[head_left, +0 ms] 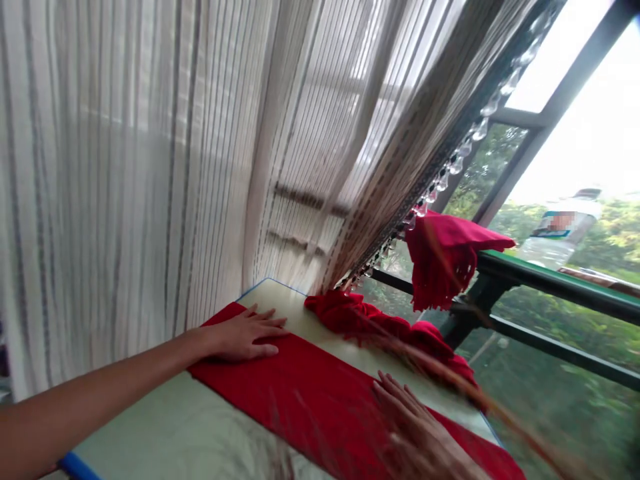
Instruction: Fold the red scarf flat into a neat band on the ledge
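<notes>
A long red cloth lies spread flat across a pale table top. My left hand rests flat on its far left end, fingers stretched out and pointing right. My right hand lies palm down on the cloth near the table's right edge, fingers spread; it is blurred. Beyond the flat strip, more red cloth is bunched up at the table's far edge. Another red piece hangs over the window railing.
A striped sheer curtain with a beaded hem hangs behind and left of the table. A dark green railing and window frame stand to the right, with trees outside. The table has a blue edge.
</notes>
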Available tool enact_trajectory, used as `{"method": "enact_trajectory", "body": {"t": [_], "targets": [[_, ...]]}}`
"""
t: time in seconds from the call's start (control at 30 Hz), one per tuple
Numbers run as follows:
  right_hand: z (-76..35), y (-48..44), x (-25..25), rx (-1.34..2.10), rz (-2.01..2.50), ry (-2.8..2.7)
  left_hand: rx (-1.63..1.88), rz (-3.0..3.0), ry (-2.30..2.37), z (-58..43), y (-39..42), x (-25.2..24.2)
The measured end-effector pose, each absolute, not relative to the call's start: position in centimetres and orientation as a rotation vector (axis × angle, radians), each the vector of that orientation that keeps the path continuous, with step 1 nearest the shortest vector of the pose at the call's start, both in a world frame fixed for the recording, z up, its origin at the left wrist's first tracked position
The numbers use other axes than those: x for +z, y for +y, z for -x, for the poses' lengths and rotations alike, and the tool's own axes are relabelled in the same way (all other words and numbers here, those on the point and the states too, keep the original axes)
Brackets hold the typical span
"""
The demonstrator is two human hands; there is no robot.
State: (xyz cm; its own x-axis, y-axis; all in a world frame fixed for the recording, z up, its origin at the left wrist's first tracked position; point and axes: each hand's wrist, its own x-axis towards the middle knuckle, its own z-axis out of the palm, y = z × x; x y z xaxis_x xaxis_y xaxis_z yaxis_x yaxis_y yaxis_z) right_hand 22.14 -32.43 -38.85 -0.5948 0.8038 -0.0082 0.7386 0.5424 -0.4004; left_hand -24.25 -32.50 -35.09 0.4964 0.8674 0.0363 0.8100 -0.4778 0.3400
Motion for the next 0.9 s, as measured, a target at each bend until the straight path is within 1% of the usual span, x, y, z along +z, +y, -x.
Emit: {"method": "enact_trajectory", "body": {"t": [0.1, 0.23, 0.37, 0.53, 0.7, 0.8, 0.9], "targets": [[-18.4, -31.8, -37.7, 0.517, 1.268, -2.592, 0.261, -2.486, 1.41, 24.4, -32.7, -36.0], [-9.9, -31.1, -35.6, 0.448, 1.098, -2.657, 0.24, -2.495, 1.413, 24.3, -32.8, -36.0], [-4.4, -30.6, -35.8, 0.45, 0.894, -2.742, 0.223, -2.498, 1.447, 24.3, -33.1, -35.6], [-5.1, -30.7, -36.9, 0.482, 0.782, -2.782, 0.137, -2.488, 1.495, 24.7, -33.7, -35.2], [-5.7, -31.7, -35.8, 0.518, 0.842, -2.807, 0.103, -2.469, 1.532, 25.2, -33.8, -35.4], [-4.6, -33.1, -35.1, 0.409, 0.971, -2.793, 0.11, -2.489, 1.524, 25.4, -33.6, -35.5], [-3.3, -34.2, -35.2, 0.338, 1.002, -2.722, 0.075, -2.483, 1.533, 25.4, -33.6, -35.0]]}}
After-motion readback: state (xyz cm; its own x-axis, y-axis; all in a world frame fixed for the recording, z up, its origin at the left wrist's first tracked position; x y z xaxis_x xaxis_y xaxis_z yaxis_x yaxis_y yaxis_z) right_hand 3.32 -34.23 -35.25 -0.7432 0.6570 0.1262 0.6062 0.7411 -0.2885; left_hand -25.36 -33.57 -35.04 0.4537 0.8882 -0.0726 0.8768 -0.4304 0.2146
